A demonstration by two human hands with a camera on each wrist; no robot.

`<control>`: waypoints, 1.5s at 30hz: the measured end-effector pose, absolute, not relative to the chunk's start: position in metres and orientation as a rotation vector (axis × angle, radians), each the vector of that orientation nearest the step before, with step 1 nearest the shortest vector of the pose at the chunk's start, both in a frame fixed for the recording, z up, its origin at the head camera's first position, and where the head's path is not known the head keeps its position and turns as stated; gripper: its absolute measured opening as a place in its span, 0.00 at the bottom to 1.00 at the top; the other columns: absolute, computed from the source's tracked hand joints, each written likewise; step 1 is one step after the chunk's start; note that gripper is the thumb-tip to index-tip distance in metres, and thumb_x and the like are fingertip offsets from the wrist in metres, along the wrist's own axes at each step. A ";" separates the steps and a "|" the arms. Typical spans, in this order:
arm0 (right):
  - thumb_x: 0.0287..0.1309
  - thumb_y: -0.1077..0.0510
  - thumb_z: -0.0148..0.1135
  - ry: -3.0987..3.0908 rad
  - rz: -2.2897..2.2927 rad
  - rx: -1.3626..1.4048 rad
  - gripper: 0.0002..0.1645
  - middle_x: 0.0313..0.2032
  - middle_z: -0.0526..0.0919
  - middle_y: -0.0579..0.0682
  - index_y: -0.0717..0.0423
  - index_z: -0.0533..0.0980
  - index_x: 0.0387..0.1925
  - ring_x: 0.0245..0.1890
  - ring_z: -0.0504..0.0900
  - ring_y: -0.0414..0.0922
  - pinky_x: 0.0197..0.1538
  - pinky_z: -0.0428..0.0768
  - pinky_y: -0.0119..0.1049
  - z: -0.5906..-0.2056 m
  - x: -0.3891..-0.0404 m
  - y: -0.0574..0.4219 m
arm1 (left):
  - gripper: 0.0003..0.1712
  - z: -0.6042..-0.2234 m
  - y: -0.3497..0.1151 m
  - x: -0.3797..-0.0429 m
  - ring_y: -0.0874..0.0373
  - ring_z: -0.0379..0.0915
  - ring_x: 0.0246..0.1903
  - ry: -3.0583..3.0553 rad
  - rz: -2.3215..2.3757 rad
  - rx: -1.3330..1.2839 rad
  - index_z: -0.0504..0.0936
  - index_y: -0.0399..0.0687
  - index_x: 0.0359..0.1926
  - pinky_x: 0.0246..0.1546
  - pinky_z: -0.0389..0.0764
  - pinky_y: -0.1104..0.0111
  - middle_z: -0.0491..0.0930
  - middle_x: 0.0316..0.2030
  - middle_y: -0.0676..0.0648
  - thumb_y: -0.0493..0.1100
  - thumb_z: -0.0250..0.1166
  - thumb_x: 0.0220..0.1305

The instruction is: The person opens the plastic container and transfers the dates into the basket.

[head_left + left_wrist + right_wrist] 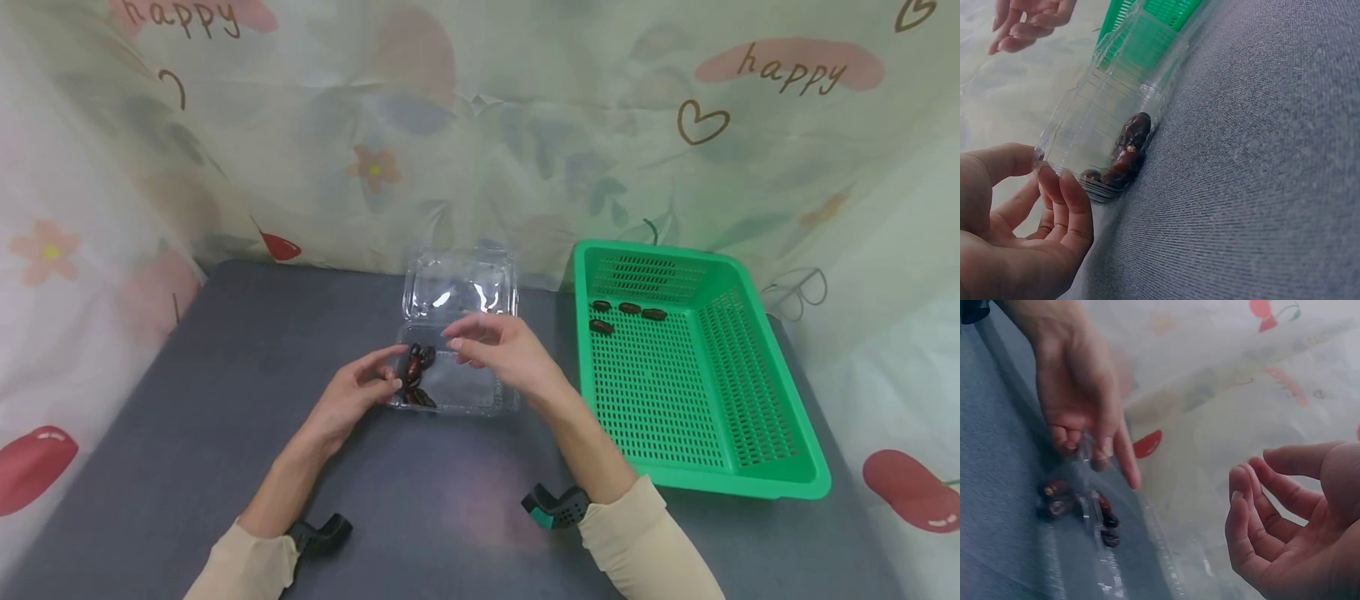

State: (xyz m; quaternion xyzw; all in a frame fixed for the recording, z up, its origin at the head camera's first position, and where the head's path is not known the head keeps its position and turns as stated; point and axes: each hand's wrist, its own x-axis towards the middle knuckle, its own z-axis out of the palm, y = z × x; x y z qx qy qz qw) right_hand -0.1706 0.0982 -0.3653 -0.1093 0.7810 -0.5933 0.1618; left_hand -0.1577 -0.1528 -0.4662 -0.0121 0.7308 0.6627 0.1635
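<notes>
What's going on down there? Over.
Left hand grips clear plastic hinged box. Right hand empty above it. Brown oval dates inside; four more in green plastic basket. Clear lid open; nothing blocking.

The table [255,358], dark grey with a woven-looking surface, spreads to both sides of the left hand's [358,392] grip. Directly on it lie the open clear box [480,410], starting at that grip, and the green basket [742,482], well to its right.
</notes>
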 end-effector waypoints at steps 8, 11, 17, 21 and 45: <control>0.64 0.60 0.64 2.169 -1.691 -0.287 0.14 0.36 0.85 0.58 0.61 0.82 0.50 0.42 0.84 0.56 0.50 0.80 0.52 -0.393 -0.172 0.089 | 0.29 -0.468 -0.154 -0.156 0.56 0.74 0.37 2.075 1.900 -0.014 0.71 0.53 0.68 0.41 0.77 0.64 0.71 0.40 0.45 0.37 0.63 0.67; 0.64 0.61 0.63 2.156 -1.667 -0.273 0.15 0.39 0.85 0.61 0.63 0.81 0.51 0.45 0.83 0.61 0.51 0.79 0.54 -0.404 -0.174 0.087 | 0.29 -0.468 -0.154 -0.156 0.56 0.74 0.37 2.073 1.904 -0.016 0.72 0.53 0.68 0.41 0.77 0.65 0.72 0.40 0.45 0.37 0.64 0.67; 0.63 0.62 0.63 2.151 -1.600 -0.266 0.15 0.43 0.85 0.61 0.62 0.81 0.51 0.47 0.84 0.58 0.51 0.80 0.50 -0.419 -0.180 0.084 | 0.30 -0.469 -0.154 -0.157 0.55 0.74 0.38 2.083 1.895 0.004 0.71 0.53 0.69 0.42 0.77 0.66 0.72 0.40 0.45 0.38 0.64 0.67; 0.62 0.62 0.65 2.152 -1.566 -0.279 0.16 0.42 0.85 0.56 0.63 0.81 0.51 0.43 0.85 0.51 0.48 0.82 0.42 -0.429 -0.182 0.081 | 0.30 -0.471 -0.154 -0.158 0.55 0.74 0.39 2.075 1.907 0.017 0.70 0.50 0.69 0.42 0.77 0.66 0.71 0.40 0.45 0.37 0.64 0.67; 0.52 0.69 0.69 2.139 -1.294 -0.442 0.18 0.42 0.87 0.53 0.62 0.84 0.47 0.42 0.84 0.40 0.45 0.79 0.30 -0.457 -0.198 0.064 | 0.29 -0.472 -0.153 -0.159 0.58 0.74 0.36 2.086 1.916 0.015 0.70 0.51 0.69 0.41 0.78 0.65 0.72 0.40 0.46 0.36 0.63 0.68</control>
